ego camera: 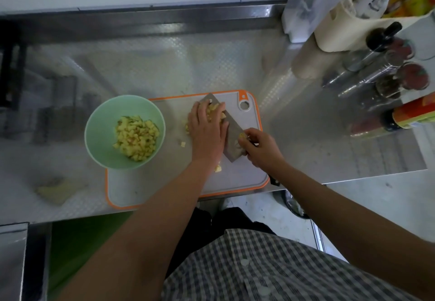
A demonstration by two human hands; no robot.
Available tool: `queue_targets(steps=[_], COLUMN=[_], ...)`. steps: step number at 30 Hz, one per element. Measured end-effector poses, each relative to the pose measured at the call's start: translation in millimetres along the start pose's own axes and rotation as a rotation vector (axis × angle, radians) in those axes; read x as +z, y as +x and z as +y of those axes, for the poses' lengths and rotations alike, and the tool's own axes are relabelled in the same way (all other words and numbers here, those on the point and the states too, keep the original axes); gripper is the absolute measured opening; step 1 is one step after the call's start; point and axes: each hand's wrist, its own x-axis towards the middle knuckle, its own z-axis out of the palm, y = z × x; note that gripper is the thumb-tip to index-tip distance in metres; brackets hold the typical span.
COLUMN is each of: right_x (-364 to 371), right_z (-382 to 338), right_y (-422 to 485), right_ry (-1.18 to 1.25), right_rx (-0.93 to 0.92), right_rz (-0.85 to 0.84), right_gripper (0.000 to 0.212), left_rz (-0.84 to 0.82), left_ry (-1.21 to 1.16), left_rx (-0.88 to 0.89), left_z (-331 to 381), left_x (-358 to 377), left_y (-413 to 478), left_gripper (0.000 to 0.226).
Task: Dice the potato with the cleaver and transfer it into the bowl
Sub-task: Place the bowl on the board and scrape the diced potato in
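Note:
A grey cutting board with an orange rim lies on the steel counter. The cleaver lies nearly flat on the board, blade pointing away to the left. My right hand grips its handle end. My left hand lies flat, fingers straight, pressing a heap of diced potato against the blade. A few loose potato cubes lie on the board near my left wrist. The pale green bowl stands at the board's left edge and holds a pile of diced potato.
Potato peelings lie on the counter at the front left. Spice jars and bottles and a cloth bag crowd the back right. The counter's front edge runs just below the board.

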Motion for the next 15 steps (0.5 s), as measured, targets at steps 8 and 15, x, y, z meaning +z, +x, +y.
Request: queue_targets(steps=[8, 15], right_x=[10.4, 61.3], right_z=[-44.3, -92.0], right_y=[-8.9, -5.1], right_ry=[0.062, -0.096], right_rx=[-0.1, -0.309], right_rz=[0.007, -0.025], right_gripper=[0.012, 0.013], left_rz=[0.201, 0.33], left_ry=[0.111, 0.21], left_rx=[0.016, -0.145], left_z=[1.6, -40.9], left_x=[-39.7, -98.6], left_y=[10.5, 4.6], left_gripper=[0.031, 0.03])
